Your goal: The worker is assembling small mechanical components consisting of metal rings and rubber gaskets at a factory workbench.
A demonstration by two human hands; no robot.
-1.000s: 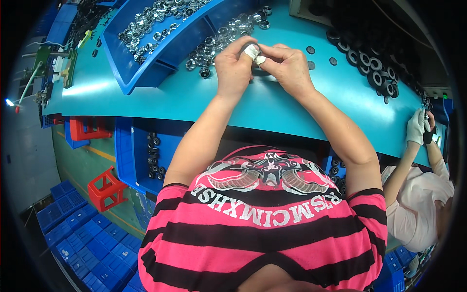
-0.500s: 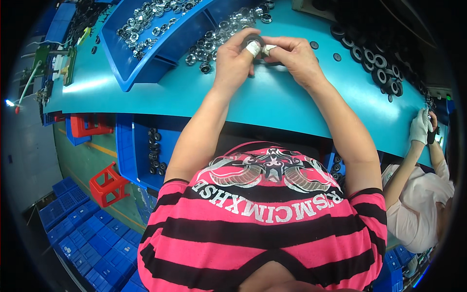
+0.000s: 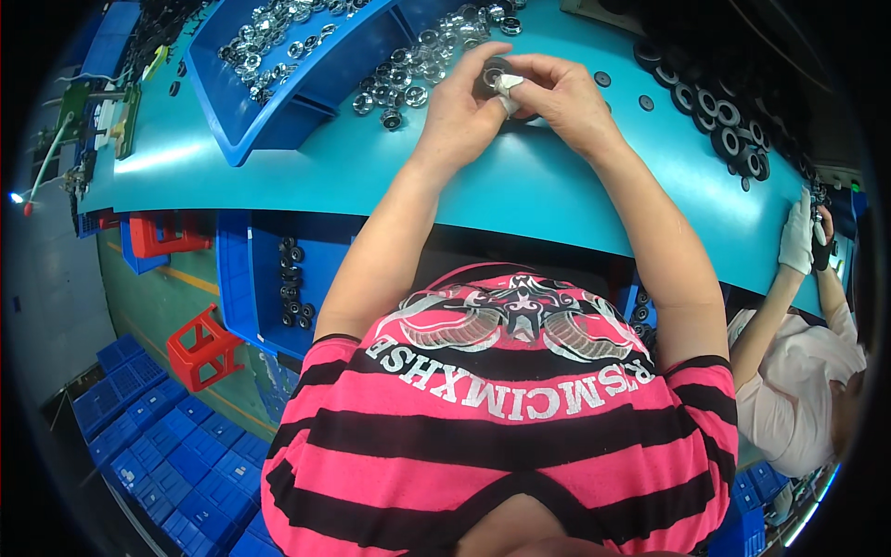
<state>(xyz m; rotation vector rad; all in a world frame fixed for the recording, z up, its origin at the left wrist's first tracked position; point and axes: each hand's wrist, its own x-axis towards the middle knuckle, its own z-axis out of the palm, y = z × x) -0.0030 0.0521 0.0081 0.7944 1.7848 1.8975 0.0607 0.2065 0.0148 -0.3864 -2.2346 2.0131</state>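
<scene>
Over the teal table (image 3: 306,186), my left hand (image 3: 457,119) and my right hand (image 3: 568,100) meet around a small wheel (image 3: 493,74): a black tyre with a shiny hub in it. The left fingers curl about its far and left sides. My right thumb and fingers close on its right side. White tape wraps both thumbs, and they press in close to the wheel's near side. Part of the tyre is hidden behind the fingers. A dark round piece lies on the table just under my right hand, mostly covered. Loose chrome hubs (image 3: 408,79) lie beside my left hand.
A blue tray (image 3: 243,125) of chrome hubs stands at the left. Black tyres (image 3: 729,141) pile up at the right, with small dark discs (image 3: 646,102) nearer. A co-worker's gloved hand (image 3: 796,237) works at far right. Below the table, a blue bin (image 3: 238,278) holds finished-looking wheels.
The wheel has turned and shifted slightly right in my hands. My thumbs have drawn together in front of it, and the right fingers now wrap closer around it.
</scene>
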